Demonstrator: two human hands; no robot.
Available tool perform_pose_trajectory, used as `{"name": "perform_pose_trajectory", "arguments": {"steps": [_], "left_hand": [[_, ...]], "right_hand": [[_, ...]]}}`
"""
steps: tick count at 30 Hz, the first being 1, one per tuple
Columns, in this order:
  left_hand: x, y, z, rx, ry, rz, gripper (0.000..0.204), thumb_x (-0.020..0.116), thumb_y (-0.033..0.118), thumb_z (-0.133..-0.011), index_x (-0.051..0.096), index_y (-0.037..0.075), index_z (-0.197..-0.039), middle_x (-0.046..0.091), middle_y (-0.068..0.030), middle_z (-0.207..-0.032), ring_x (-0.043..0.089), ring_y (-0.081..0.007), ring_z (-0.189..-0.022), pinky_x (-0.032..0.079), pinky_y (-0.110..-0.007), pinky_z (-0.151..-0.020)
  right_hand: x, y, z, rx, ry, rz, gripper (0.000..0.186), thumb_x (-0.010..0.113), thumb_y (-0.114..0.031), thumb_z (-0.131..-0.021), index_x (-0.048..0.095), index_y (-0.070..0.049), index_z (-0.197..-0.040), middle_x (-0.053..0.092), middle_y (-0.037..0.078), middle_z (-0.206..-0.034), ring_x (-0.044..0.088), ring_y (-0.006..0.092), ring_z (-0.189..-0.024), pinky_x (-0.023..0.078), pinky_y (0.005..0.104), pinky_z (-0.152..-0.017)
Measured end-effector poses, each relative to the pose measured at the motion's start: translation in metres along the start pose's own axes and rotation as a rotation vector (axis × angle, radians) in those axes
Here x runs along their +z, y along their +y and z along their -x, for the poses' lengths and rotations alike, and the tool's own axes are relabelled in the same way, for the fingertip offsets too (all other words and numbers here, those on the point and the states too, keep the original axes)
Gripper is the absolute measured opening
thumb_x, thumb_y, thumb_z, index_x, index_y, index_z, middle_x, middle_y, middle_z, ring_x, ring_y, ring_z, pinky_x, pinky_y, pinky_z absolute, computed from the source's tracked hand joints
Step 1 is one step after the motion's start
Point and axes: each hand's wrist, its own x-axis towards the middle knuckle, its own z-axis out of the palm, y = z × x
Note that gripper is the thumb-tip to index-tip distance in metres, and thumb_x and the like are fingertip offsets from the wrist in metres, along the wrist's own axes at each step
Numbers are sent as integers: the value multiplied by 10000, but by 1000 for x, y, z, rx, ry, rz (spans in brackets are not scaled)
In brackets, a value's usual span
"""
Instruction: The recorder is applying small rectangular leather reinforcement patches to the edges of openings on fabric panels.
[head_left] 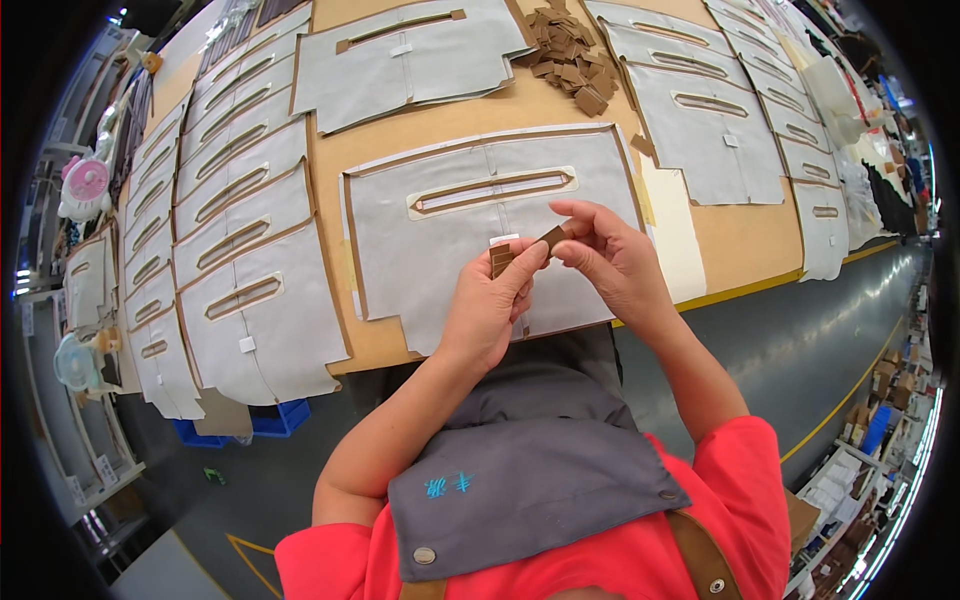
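My left hand (497, 300) is closed on a small stack of brown tabs (500, 262) in front of me. My right hand (600, 255) is beside it, thumb and forefinger closed on one brown piece (552, 238) that also meets the left fingertips. Under both hands lies a grey panel (400, 240) with brown-edged borders and a long slot (492, 190) framed in white and brown. A small white tag, partly covered by my left fingers, shows just above the stack.
Overlapping rows of grey slotted panels (250, 257) lie left and right (730, 150) on a tan worktable (745, 240). Another panel (400, 70) and a heap of brown pieces (565, 60) lie farther back. A small pink-and-white fan (85, 185) is at the left, blue bins (280, 415) below.
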Motion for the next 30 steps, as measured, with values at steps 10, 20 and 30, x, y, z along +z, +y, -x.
{"name": "perform_pose_trajectory", "arguments": {"steps": [10, 20, 30], "left_hand": [[4, 4, -40, 757, -92, -1224, 240, 725, 172, -911, 717, 85, -1134, 701, -33, -1052, 670, -161, -832, 543, -290, -671], [4, -4, -71, 1088, -120, -1677, 315, 756, 140, -790, 714, 95, -1098, 683, -8, -1146, 643, -183, -743, 545, -312, -629], [3, -1, -70, 1070, -130, -1682, 334, 757, 137, -770, 702, 85, -1096, 674, 6, -1168, 580, -144, -676, 516, -295, -599]], "right_hand": [[-71, 12, -30, 179, 120, -43, 149, 632, -123, -976, 692, -16, -1059, 689, 14, -912, 615, 73, -804, 515, 232, -707], [-85, 21, -74, 242, -21, 80, 151, 653, -164, -968, 667, -17, -996, 663, 3, -860, 601, 75, -769, 506, 240, -695], [-82, 14, -113, 416, -339, 283, 172, 674, -202, -953, 654, -38, -905, 618, -26, -783, 542, 42, -700, 459, 213, -584]]}}
